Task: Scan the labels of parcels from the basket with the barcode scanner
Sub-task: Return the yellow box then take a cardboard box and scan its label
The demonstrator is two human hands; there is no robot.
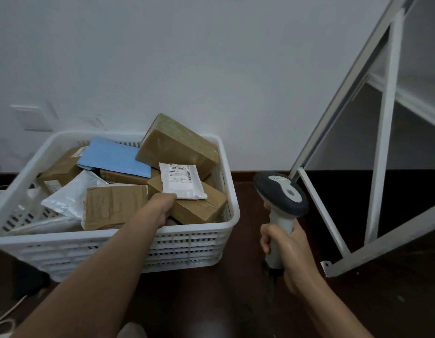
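Observation:
A white slatted basket (187,250) on the dark floor holds several parcels: brown boxes, a blue mailer (116,157) and white poly bags. A small white pouch (181,180) with a printed barcode label lies face up on a brown box (199,206). My left hand (162,203) reaches into the basket and grips the pouch's lower left corner, fingers hidden beneath it. To the right of the basket, my right hand (288,254) is closed around the handle of a grey-and-white barcode scanner (281,193), held upright with its head pointing away from me.
A white metal shelf frame (382,152) leans at the right, its foot near the scanner. A white wall stands right behind the basket. A large taped brown box (179,142) tilts over the basket's back rim. White cables (4,320) lie at the lower left.

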